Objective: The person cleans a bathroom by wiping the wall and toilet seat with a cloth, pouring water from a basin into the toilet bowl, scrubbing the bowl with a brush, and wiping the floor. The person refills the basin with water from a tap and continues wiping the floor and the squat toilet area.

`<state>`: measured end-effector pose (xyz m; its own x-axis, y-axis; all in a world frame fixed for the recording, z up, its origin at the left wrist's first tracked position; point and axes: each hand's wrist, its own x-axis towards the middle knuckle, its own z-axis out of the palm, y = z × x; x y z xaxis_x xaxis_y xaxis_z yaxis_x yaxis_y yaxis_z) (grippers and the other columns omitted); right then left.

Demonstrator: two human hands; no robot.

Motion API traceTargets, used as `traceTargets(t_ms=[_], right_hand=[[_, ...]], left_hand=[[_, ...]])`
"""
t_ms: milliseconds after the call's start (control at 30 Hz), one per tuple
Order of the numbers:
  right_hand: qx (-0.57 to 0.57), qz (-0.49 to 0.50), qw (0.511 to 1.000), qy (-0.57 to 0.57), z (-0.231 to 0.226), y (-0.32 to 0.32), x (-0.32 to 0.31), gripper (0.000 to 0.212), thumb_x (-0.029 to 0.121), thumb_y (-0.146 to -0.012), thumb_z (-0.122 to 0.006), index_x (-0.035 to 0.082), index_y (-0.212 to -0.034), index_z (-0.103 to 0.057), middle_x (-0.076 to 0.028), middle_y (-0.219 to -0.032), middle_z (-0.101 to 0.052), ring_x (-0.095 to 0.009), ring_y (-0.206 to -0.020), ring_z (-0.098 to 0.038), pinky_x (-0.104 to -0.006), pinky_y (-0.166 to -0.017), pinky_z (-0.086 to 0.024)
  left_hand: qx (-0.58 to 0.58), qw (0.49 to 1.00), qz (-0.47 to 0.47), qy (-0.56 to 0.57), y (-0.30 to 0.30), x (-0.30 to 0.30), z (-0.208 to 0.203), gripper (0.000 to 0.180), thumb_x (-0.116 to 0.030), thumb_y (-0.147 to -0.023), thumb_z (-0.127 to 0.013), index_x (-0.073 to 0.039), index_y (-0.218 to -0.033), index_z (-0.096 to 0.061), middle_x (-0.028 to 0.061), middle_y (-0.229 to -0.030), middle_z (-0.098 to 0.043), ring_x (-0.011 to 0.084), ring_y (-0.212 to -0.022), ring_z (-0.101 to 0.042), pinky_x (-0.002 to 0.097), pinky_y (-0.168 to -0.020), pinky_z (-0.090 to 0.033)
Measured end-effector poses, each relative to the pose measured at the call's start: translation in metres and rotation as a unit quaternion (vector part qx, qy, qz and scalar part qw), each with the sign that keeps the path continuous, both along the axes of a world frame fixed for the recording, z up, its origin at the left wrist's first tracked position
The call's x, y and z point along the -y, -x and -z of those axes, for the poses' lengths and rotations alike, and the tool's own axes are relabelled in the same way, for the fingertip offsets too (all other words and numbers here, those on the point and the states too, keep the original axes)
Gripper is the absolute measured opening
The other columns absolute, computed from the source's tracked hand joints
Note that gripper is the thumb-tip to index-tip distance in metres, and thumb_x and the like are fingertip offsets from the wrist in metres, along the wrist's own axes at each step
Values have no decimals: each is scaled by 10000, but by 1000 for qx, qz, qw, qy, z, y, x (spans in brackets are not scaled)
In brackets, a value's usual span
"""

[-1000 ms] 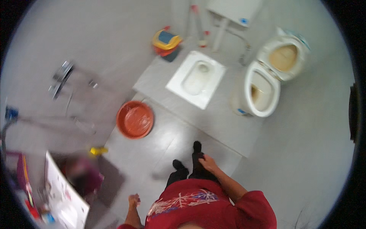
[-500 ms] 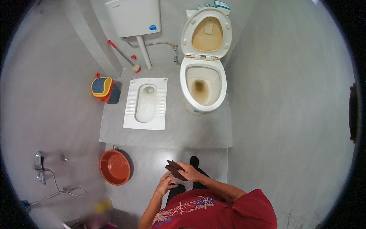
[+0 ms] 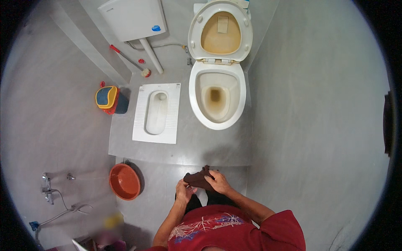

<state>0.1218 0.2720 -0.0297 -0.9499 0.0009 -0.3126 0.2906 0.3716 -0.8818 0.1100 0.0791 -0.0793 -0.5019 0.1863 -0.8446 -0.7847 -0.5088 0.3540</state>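
A dark brown cloth (image 3: 198,179), soft and creased with small points along its upper edge, hangs between my hands above the lower floor. My right hand (image 3: 219,182) is closed on its right end. At the cloth's left end, my left hand (image 3: 184,192) pinches the edge with its fingertips, the other fingers curled below. Ahead of my hands is the raised step (image 3: 188,152), bearing a white toilet (image 3: 240,90) with its lid up and a brown stain in its bowl. A white squat pan (image 3: 141,113) is set into the step to the toilet's left.
An orange basin (image 3: 112,184) sits on the floor to my left, near a wall-mounted shower tap (image 3: 47,190). A lidded bin (image 3: 122,103) and a red-handled brush (image 3: 130,60) stand by the left wall, a cistern (image 3: 132,19) above. A grey wall (image 3: 310,125) bounds my right.
My hands have moved slightly up and apart, spreading the brown cloth wider between them. My left fingers now pinch its left end. The view has shifted a little.
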Motion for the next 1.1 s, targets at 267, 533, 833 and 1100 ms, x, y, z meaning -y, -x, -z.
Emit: traceTargets(t_ms=[267,533,833,1100], right_hand=[[-56,45,997,22,21,11,7,251,175,-794,-537,-20,-945,-489,-208,-902,-496,-356,-846,-496,-416,-731,-398],[46,5,992,117,29,71,27,238,153,-840,-475,9,-1020,-534,-94,-887,-559,-174,-843,-515,-282,-772,-399],[17,-8,992,127,30,179,90,169,133,-812,-572,-10,-903,-586,-36,-809,-517,-113,-733,-484,-249,-648,-405],[-77,-3,997,21,-43,316,189,187,90,-752,-607,-21,-893,-554,-113,-874,-515,-217,-799,-515,-278,-710,-410]], left_hand=[[13,986,68,-153,25,-29,-55,323,-243,-765,-630,-127,-1046,-521,26,-976,-592,185,-883,-566,380,-721,-469],[-87,986,136,-32,65,-16,-48,294,-125,-760,-612,-72,-1037,-530,37,-945,-571,169,-857,-560,323,-773,-468],[8,1000,9,7,169,62,-30,286,-240,-779,-610,-115,-1015,-506,34,-895,-573,184,-786,-553,350,-572,-453],[-22,997,-12,-79,275,154,-60,369,-208,-758,-638,-153,-1082,-468,23,-1022,-532,191,-920,-508,383,-655,-432]])
